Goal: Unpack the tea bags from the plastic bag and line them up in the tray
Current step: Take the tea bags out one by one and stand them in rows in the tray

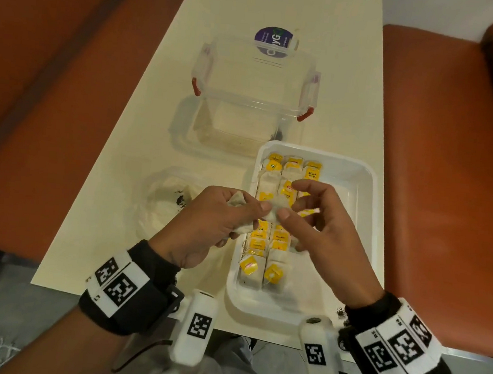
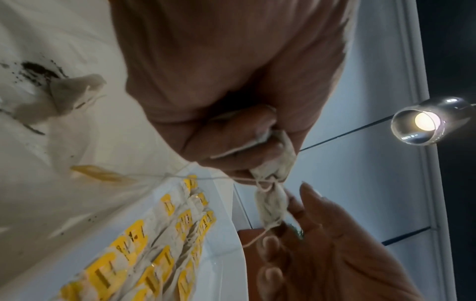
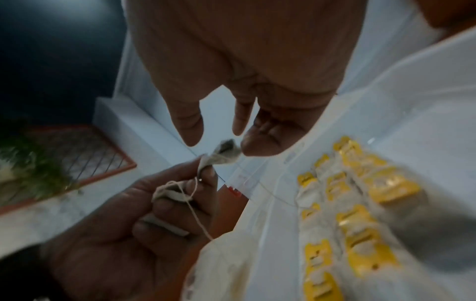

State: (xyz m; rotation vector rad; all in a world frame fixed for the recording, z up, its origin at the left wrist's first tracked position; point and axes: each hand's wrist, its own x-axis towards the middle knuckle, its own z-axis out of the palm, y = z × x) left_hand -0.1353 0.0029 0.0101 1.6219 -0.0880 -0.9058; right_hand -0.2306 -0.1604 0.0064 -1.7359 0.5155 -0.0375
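My left hand [image 1: 246,213] grips a small bunch of tea bags [image 1: 243,230] above the near-left part of the white tray [image 1: 369,179]. My right hand [image 1: 292,205] meets it there and pinches the end of one tea bag [image 1: 276,209] with thumb and fingers. In the left wrist view that tea bag [image 2: 271,205] hangs from the bunch by tangled string, and a yellow tag [image 2: 103,175] dangles on a thread. Rows of tea bags with yellow tags [image 1: 250,268] lie lined up in the tray's left half. The clear plastic bag [image 1: 161,206] lies crumpled left of the tray.
A clear lidded container with red clips [image 1: 254,78] stands beyond the tray on the cream table [image 1: 104,220]. Loose tea specks [image 1: 180,201] lie in the bag and by the tray's near right corner. Orange seats [image 1: 435,172] flank the table.
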